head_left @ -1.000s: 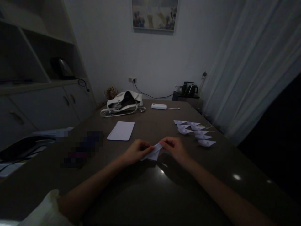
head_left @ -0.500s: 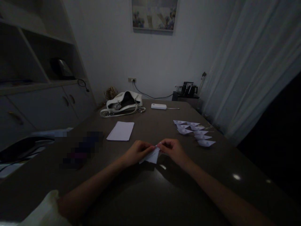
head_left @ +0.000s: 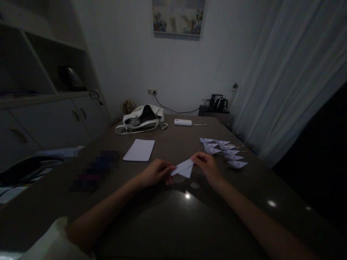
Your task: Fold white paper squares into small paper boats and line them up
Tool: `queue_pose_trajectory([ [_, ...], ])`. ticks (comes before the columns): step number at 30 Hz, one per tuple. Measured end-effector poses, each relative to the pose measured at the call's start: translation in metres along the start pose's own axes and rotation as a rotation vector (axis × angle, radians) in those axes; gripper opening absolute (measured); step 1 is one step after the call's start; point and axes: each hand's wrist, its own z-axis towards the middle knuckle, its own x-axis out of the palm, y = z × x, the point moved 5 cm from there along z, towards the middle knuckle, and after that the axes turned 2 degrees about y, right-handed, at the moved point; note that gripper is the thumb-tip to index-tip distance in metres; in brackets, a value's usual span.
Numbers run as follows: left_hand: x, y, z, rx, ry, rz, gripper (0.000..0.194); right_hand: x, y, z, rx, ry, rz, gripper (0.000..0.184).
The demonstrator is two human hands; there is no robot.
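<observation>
A folded sheet of white paper (head_left: 185, 168) is stretched between my two hands, just above the table. It has a long folded band along its upper edge and a triangular part pointing down. My left hand (head_left: 157, 172) pinches the band's lower left end between thumb and fingers. At the upper right end, my right hand (head_left: 206, 165) pinches the paper with thumb and forefinger. Several folded paper boats (head_left: 231, 157) stand in rows to the right of my right hand. Beyond my left hand lies a stack of white paper (head_left: 139, 150).
On the dark glossy table (head_left: 173, 224), a white handbag (head_left: 143, 118) sits at the far left. A white power bank (head_left: 183, 122) with a short cable lies at the back. A blurred-out dark object (head_left: 94, 171) is at the left. Black kettles (head_left: 218, 103) stand on a side stand.
My hands have moved apart, and the right one has gone up and to the right. The paper's folded band now shows between them, raised and turned more toward me.
</observation>
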Motion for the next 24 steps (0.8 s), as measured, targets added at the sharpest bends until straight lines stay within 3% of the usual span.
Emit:
queue_pose_trajectory([
  [7, -0.002, -0.003, -0.001, 0.008, 0.012, 0.103, 0.043, 0.0, -0.001, -0.001, 0.042, 0.057, -0.008, 0.023],
  [10, -0.003, -0.009, -0.003, 0.028, 0.039, 0.302, 0.045, 0.0, 0.0, -0.002, 0.034, 0.096, -0.032, 0.023],
  [15, 0.002, -0.022, -0.007, 0.191, 0.008, 0.636, 0.044, 0.011, 0.0, -0.005, -0.018, 0.225, -0.058, 0.023],
  [18, 0.006, -0.022, -0.008, 0.24, 0.007, 0.685, 0.043, 0.02, 0.0, -0.01, -0.041, 0.282, -0.063, 0.024],
  [24, 0.003, -0.021, -0.008, 0.262, -0.042, 0.765, 0.039, 0.02, 0.0, -0.011, -0.067, 0.267, -0.106, 0.024],
])
